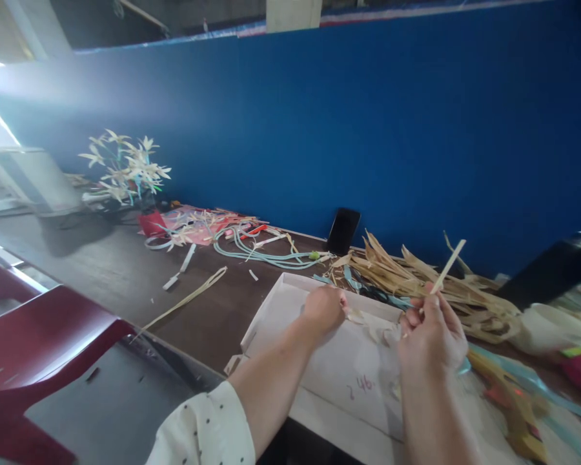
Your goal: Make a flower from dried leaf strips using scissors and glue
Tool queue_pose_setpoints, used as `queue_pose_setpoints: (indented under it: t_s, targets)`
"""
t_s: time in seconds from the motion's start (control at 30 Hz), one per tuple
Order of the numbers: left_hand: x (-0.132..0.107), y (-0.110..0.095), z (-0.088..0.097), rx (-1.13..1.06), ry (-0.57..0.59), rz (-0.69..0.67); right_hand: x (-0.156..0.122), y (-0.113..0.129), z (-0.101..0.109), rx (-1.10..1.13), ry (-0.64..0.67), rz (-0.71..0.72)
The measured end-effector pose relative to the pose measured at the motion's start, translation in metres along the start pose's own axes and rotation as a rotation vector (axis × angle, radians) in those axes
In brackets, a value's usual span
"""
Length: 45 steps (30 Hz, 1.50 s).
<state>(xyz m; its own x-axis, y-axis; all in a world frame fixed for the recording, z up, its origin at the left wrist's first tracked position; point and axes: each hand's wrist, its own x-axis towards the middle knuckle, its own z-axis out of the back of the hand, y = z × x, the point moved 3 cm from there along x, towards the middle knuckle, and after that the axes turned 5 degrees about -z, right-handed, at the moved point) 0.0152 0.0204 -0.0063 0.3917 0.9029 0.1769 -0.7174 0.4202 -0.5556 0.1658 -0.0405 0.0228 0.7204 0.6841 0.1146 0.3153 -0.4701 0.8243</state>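
My right hand [433, 332] pinches a thin, pale, flat strip [449, 266] that sticks up and to the right from the fingertips. My left hand [324, 307] is closed over the far part of a shallow white cardboard box [339, 368] with red handwriting inside. Whatever its fingers hold, if anything, is hidden. Small pale petal-like pieces [356, 316] lie in the box just right of my left fingertips, between the two hands. Beyond my right hand lies a heap of dried tan husk leaves [392, 268].
A yellow glue gun [508, 400] lies right of the box. Behind it stand a white bowl [556, 326] and a dark phone [343, 229] against the blue wall. Light-blue cords [266, 258], a looped straw strip [188, 298], pale flowers [130, 165] and a red chair [53, 336] are leftward.
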Motion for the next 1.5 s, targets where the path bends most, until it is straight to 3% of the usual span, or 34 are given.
queue_pose_setpoints:
  t_s: [0.43, 0.53, 0.7, 0.83, 1.0, 1.2, 1.5]
  targets:
    - [-0.001, -0.001, -0.002, 0.086, -0.048, -0.042, 0.0, 0.0, 0.0, 0.009, 0.02, -0.016]
    - [-0.001, -0.009, -0.004, 0.066, -0.053, -0.174, 0.0, 0.001, 0.001, 0.028, 0.009, 0.011]
    - [-0.008, -0.029, -0.014, 0.126, 0.073, -0.525, 0.0, 0.009, 0.004, 0.065, -0.025, 0.054]
    - [-0.013, -0.037, -0.016, 0.22, 0.085, -0.683, 0.003, 0.018, 0.008, 0.176, -0.052, -0.045]
    - [-0.015, -0.04, -0.011, 0.231, 0.012, -0.622, 0.008, 0.019, 0.013, 0.31, -0.069, -0.178]
    - [-0.02, -0.053, -0.017, 0.333, 0.002, -0.785, 0.008, 0.016, 0.012, 0.32, -0.03, -0.179]
    - [-0.013, -0.036, -0.009, 0.365, 0.028, -0.697, 0.007, 0.014, 0.008, 0.245, 0.002, -0.192]
